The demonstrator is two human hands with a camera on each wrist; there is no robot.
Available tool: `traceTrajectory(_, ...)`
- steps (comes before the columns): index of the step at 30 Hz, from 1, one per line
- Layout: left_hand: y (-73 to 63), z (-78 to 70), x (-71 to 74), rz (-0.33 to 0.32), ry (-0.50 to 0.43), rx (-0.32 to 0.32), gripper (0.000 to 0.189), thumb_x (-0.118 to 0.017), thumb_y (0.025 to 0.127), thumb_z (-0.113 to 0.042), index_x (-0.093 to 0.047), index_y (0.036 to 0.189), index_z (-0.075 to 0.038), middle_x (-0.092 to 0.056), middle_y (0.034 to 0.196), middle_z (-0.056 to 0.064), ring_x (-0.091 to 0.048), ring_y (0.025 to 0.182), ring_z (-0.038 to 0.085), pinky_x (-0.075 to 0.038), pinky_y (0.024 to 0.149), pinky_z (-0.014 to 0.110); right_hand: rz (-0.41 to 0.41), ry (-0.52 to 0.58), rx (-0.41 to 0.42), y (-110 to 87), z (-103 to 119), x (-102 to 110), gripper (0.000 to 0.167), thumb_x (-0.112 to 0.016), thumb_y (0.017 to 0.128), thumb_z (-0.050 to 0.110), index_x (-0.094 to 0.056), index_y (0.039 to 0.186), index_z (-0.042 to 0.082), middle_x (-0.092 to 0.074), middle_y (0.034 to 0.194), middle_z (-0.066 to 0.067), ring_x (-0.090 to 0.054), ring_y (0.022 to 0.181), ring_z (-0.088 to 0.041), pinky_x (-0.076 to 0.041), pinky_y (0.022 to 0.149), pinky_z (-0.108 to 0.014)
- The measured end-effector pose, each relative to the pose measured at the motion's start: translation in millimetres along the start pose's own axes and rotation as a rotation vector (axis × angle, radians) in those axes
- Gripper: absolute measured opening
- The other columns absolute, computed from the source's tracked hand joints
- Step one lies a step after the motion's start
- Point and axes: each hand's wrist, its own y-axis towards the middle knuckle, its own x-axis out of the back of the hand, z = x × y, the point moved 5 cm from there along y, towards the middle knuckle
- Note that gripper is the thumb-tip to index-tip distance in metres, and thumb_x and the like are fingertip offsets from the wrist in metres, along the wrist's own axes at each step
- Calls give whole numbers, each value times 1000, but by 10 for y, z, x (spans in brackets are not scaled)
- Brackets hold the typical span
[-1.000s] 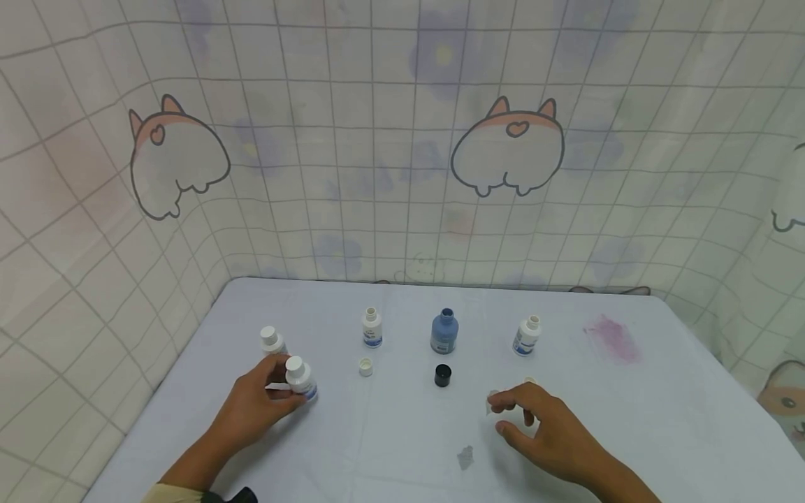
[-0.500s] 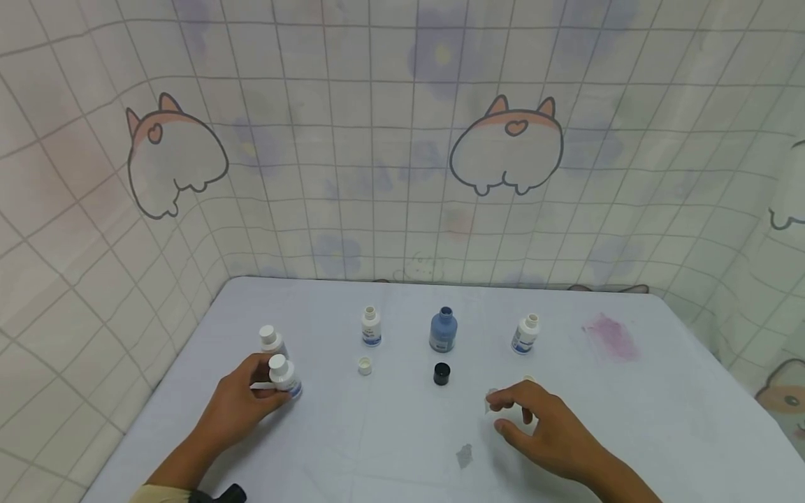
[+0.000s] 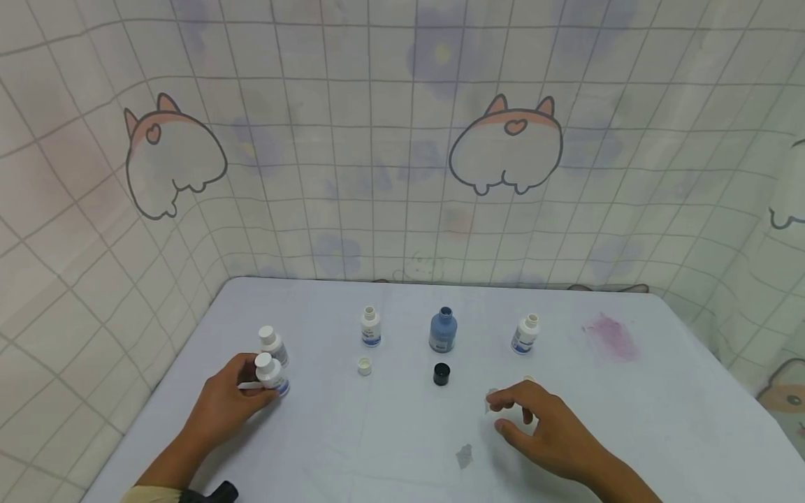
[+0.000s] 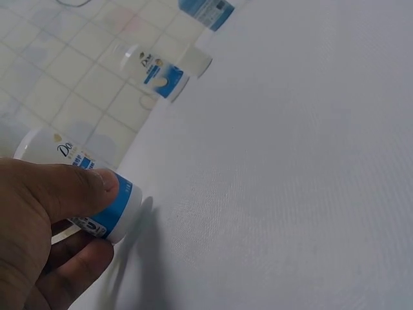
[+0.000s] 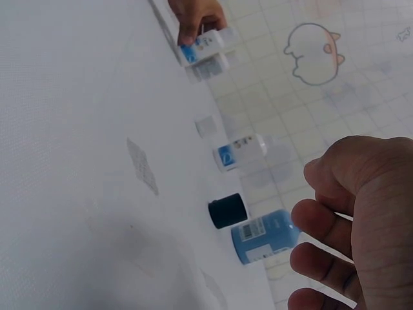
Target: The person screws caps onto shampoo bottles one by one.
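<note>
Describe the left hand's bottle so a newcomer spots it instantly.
Go to the left side of the white table. There the left hand holds a capped white bottle. Its capped lookalike stands just behind; only the nearer one has the thumb on it.

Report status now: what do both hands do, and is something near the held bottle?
Left hand grips capped white bottle. Right hand holds nothing. Second capped bottle close behind; touching or not, unclear.

“Do…” on held bottle (image 4: 120, 208), white bottle (image 4: 155, 73) beyond
</note>
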Motion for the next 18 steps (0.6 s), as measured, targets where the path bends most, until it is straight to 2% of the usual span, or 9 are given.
traceTrajectory(8, 14, 69, 45, -13, 42, 22, 66, -88, 82, -20, -52, 133, 0, -67, 123, 20, -68, 108, 31, -58, 83, 25, -4, 4, 10, -8, -12, -6, 33, -80, 90, 14, -68, 119, 24, -69, 113, 12, -58, 90, -16, -52, 73, -25)
traceTrajectory(18, 40, 130, 73, -18, 71, 42, 68, -87, 84, -22, -50, 135, 2, -64, 126, 22, -64, 115, 36, -59, 88, 40, 2, 5, -2, -1, -35, -14, 33, -80, 90, 15, -68, 118, 25, -68, 113, 16, -58, 89, -16, -52, 73, -25)
